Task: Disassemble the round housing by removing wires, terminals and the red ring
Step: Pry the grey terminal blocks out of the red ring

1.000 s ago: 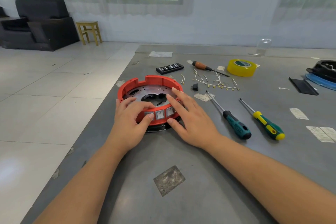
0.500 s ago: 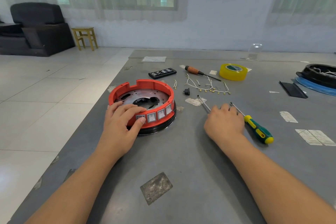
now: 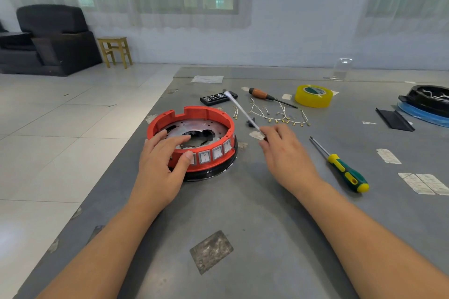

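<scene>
The round housing sits on the grey table: a red ring (image 3: 201,114) with several white rocker switches (image 3: 211,155) on its front, over a black base and a metal plate (image 3: 194,128). My left hand (image 3: 161,165) grips the ring's near left rim, fingers inside and thumb on the outside. My right hand (image 3: 285,153) holds a screwdriver whose blurred metal shaft (image 3: 240,110) points up and left; its handle is hidden in the hand. Removed white wires with brass terminals (image 3: 279,115) lie behind my right hand.
A green-and-yellow screwdriver (image 3: 345,170) lies right of my hand. Further back are an orange-handled screwdriver (image 3: 263,94), yellow tape roll (image 3: 313,96), black bit case (image 3: 213,98) and a small black part (image 3: 250,121). A black housing on a blue disc (image 3: 427,104) sits far right. The table's left edge drops to the floor.
My right hand left the ring, went right to the teal-handled screwdriver on the table, picked it up and now swings its shaft up. My left hand stays on the ring.
</scene>
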### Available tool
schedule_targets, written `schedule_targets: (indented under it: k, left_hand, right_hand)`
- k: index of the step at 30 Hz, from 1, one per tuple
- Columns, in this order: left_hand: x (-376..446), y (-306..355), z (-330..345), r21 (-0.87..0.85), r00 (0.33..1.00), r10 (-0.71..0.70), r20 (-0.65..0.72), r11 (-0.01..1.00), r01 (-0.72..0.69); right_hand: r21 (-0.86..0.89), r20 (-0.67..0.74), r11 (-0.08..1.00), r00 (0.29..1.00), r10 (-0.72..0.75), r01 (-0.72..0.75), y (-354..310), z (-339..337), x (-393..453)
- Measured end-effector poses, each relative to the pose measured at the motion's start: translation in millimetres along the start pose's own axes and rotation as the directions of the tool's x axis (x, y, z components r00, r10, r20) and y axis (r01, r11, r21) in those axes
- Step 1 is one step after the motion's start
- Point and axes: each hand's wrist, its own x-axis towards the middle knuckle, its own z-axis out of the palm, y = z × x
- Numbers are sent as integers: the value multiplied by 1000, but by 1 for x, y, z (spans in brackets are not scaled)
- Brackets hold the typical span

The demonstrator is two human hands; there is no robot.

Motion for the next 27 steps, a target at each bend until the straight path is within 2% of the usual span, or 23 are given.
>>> schedule_targets:
  k: [2,5,8,12,20,23,25,27]
  left_hand:
    - [2,2,0,-35,999,-4,-40,999,2]
    - [1,4,0,-198,992,-43,-116,980,20]
    - [1,4,-2,-381,977,-125,-172,923,51]
    - [3,-2,-5,-518,971,-153,-181,855,39]
    - [2,-9,-8,-473,991,-70,-118,881,5]
    - [2,-9,-9,-326,992,-39,-117,945,-1]
    - [2,-7,-8,-201,991,41,-127,977,-66]
    - [2,-9,-5,-109,993,88,-72,989,-96]
  right_hand:
    - [79,-8,981,984,-180,180,-10,1,-3]
    - [67,40,931,932,-362,358,-20,6,-6]
    - [49,19,898,899,-438,437,-24,11,-7]
    - [71,7,891,893,-451,449,-20,15,-6]
    - [13,135,955,946,-296,297,-8,9,-7]
    - [32,148,957,945,-291,290,-5,10,-7]
    - [-42,123,969,963,-238,245,-3,10,-6]
    - [-113,78,974,979,-186,194,3,10,-7]
